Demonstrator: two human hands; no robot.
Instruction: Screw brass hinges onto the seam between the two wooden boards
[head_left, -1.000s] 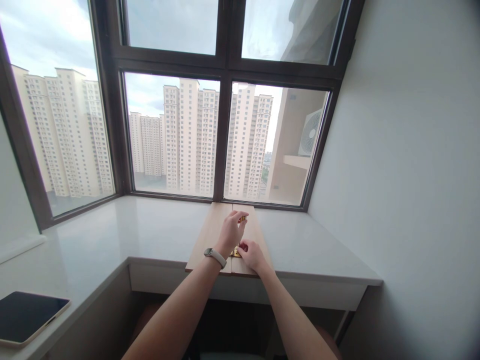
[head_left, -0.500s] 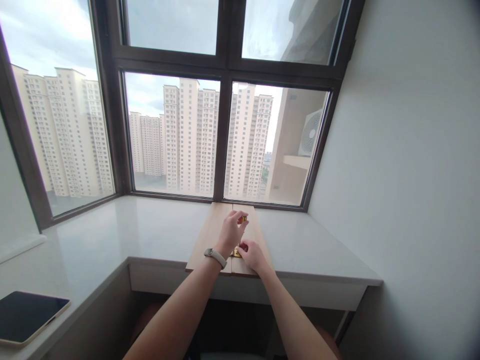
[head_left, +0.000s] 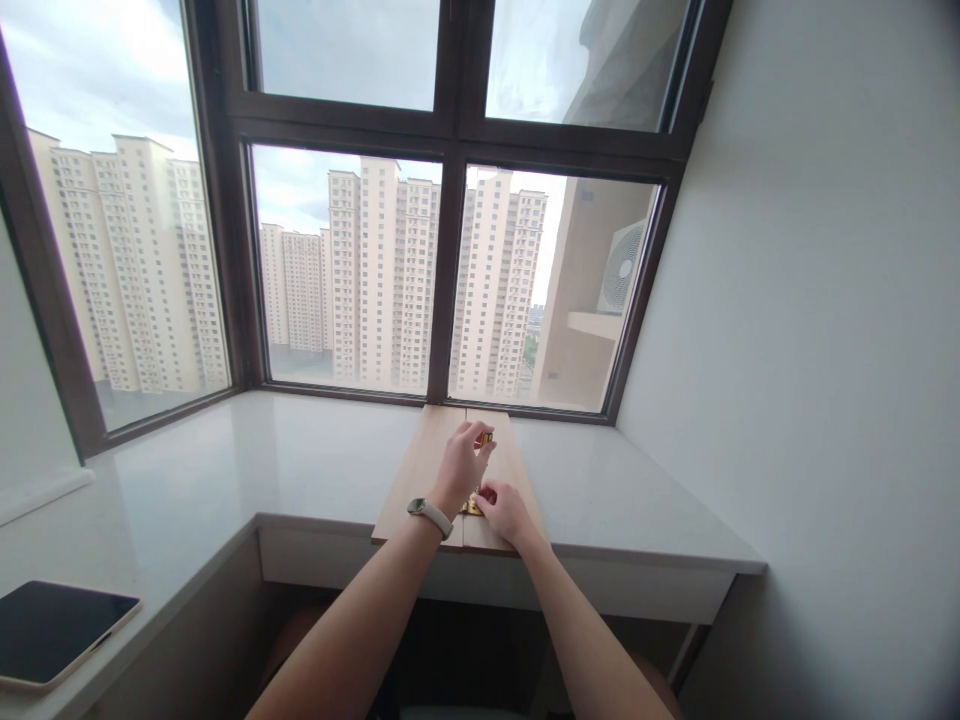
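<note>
My left hand, with a pale-strapped watch on the wrist, is closed around the yellow and black handle of a small screwdriver. Its thin shaft points down, and the tip is hard to see. Below it, a small gold-coloured hinge lies across the seam between two light wooden boards. At the hinge, my right hand has thumb and fingertips pinched together. Whatever those fingertips may be pinching is too small to tell.
The boards rest on a white countertop that reaches to a dark-framed window. A tablet lies on the counter's left arm. A white wall rises on the right.
Both hands stay almost in place. The screwdriver handle looks slightly turned in my left fingers.
</note>
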